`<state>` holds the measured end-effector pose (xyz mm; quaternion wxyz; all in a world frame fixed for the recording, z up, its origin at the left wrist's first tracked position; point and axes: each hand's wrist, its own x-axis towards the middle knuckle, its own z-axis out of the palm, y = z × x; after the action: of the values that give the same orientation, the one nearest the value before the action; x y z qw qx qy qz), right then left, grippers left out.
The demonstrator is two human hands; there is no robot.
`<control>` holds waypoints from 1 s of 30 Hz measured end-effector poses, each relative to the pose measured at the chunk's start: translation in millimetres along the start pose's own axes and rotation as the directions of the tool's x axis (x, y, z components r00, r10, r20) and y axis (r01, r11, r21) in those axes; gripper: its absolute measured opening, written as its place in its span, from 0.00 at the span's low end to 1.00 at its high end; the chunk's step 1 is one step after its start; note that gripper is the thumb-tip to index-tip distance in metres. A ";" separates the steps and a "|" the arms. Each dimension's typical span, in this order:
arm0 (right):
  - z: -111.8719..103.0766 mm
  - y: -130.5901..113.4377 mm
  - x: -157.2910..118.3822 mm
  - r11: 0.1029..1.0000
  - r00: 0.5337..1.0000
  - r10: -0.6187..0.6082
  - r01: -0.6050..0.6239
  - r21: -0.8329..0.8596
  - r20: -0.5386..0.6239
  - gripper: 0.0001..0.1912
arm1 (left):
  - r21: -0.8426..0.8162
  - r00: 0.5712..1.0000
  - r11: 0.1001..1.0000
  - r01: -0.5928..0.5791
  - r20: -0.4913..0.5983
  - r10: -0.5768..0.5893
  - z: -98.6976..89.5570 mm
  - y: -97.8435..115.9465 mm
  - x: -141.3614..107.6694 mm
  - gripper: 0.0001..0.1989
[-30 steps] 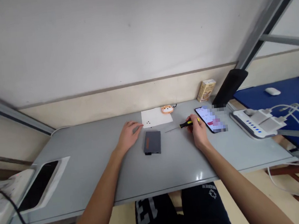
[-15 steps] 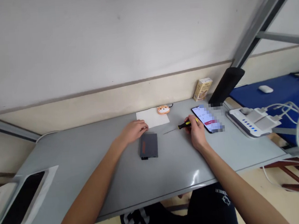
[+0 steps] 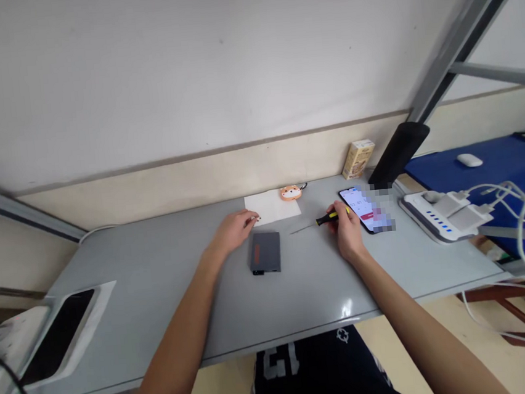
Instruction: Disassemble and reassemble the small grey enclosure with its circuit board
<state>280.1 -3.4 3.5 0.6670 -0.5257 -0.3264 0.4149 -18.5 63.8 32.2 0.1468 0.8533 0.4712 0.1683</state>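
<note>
My right hand (image 3: pixel 347 229) is closed round the black and yellow handle of a screwdriver (image 3: pixel 326 217), whose thin shaft points left over the table. My left hand (image 3: pixel 238 226) reaches the left edge of a sheet of white paper (image 3: pixel 273 207), its fingers pressed together. Tiny dark specks (image 3: pixel 259 218) show on the paper by the fingertips; whether the fingers pinch one is too small to tell. Just below that hand lies a dark grey box (image 3: pixel 265 252) with red lettering and a black piece at its lower left corner. An orange animal-faced case (image 3: pixel 290 193) sits on the paper's right part.
A lit phone (image 3: pixel 361 209) lies right of my right hand. Behind it stand a small carton (image 3: pixel 358 158) and a black cylinder (image 3: pixel 400 153). A power strip (image 3: pixel 445 215) with white cables is at the right, a dark phone (image 3: pixel 59 334) at the far left.
The view has shifted slightly. My left fingertips have parted a little from the table by the box and are now at the paper, where dark specks show. My right hand still holds the screwdriver.
</note>
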 end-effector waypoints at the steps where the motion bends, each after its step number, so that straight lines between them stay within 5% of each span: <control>1: -0.3 -0.1 0.3 1.000 1.000 0.006 -0.006 0.013 -0.003 0.22 | -0.047 1.000 0.999 0.019 -0.016 -0.020 -1.2 4.1 -6.5 0.15; 5: -0.2 -1.4 0.4 0.999 0.999 0.026 -0.025 0.042 -0.025 0.22 | -0.235 0.999 0.972 0.021 -0.030 -0.029 -6.1 24.3 -36.7 0.16; 7: 0.7 -4.0 -1.1 0.999 0.999 0.032 -0.031 0.045 -0.030 0.22 | -0.281 0.994 0.960 -0.014 0.101 0.044 -7.0 33.4 -47.2 0.30; 9: 1.3 -8.6 -4.2 0.999 0.998 0.010 -0.007 0.049 -0.055 0.22 | -0.298 0.976 0.955 -0.015 0.203 0.079 -5.3 40.4 -51.4 0.29; 13: -2.0 -19.2 -13.9 0.983 0.981 -0.161 0.149 -0.105 -0.109 0.21 | -0.233 0.989 0.971 0.049 0.146 -0.015 8.8 49.6 -48.0 0.31; 17: -4.2 -25.6 -24.7 0.867 0.908 -0.416 0.379 -0.323 -0.050 0.19 | -0.124 0.976 0.969 0.214 -0.004 -0.216 18.0 52.4 -49.0 0.27; 22: 26.8 -32.2 -33.1 0.703 0.834 -0.508 0.546 -0.455 0.214 0.21 | -0.291 0.960 0.941 0.175 0.261 -0.098 2.4 42.4 -57.2 0.48; 26: 62.2 -31.6 -34.4 0.577 0.714 -0.522 0.698 -0.424 0.466 0.21 | -0.288 0.983 0.951 0.114 0.172 -0.066 -1.0 39.0 -54.5 0.34; 30: 65.2 -23.9 -31.1 0.539 0.673 -0.612 0.739 -0.404 0.416 0.21 | -0.273 0.992 0.960 0.068 0.119 -0.037 6.2 41.7 -49.3 0.29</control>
<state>214.5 -5.7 42.0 0.5559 -0.4722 -0.6806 0.0690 -9.0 -0.3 36.3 0.2950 0.8197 0.4567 0.1802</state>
